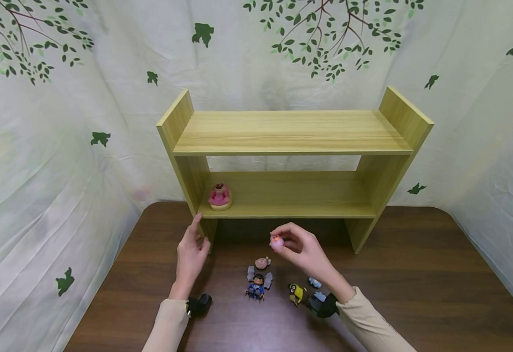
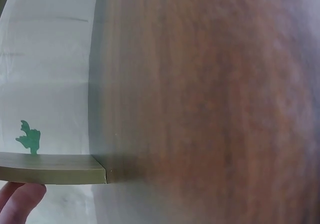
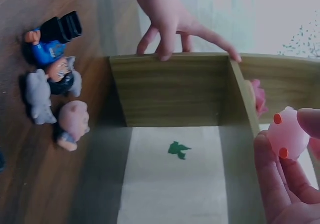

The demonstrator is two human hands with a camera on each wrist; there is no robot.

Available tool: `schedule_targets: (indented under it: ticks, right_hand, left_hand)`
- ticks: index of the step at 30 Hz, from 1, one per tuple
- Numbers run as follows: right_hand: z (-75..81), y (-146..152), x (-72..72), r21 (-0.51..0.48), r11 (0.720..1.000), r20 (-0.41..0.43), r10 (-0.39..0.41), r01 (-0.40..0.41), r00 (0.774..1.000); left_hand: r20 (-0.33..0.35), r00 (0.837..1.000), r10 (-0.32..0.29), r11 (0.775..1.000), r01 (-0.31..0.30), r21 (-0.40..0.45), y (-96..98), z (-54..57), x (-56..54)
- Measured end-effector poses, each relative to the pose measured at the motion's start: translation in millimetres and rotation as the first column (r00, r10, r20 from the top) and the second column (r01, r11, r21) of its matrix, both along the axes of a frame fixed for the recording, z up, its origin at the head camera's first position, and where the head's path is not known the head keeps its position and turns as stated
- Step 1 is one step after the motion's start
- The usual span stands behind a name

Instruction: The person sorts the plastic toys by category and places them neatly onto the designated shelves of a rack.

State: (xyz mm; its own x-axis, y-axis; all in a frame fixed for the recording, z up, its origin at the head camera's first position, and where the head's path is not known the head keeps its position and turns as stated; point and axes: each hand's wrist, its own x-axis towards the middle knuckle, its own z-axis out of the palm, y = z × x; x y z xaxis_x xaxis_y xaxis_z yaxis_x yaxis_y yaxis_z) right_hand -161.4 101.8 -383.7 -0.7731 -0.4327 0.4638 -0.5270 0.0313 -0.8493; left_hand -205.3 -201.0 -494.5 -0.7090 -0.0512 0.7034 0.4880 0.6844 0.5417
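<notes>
My right hand (image 1: pixel 305 249) pinches a pink toy (image 1: pixel 276 242); my left hand (image 1: pixel 191 255), unclenched, touches the wooden shelf (image 1: pixel 291 193) at its left side.

No readable text, no labels, brands, numbers or signs

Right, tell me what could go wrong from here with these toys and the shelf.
The right hand holds the small pink toy only at the fingertips, so it might slip and drop to the table. The pink figure sits near the shelf's front edge; a careless brush could knock it off. The left hand touches the side panel, so a push might shift the shelf.
</notes>
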Motion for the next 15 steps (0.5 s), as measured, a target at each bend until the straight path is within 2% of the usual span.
schedule_targets:
  ticks: [4,15]
  right_hand:
    - [4.5,-4.3,-2.9,-0.008,1.000,-0.013,-0.013,0.013,1.000]
    - [12.4,-12.2,-8.8,-0.052,0.998,0.020,-0.021,0.022,1.000]
  left_hand:
    - [-0.005,1.000,0.003,1.000,-0.003,0.002,-0.2,-0.8,-0.7]
    - [0.005,1.000,0.010,1.000,-0.010,0.018,1.1,0.0,0.2]
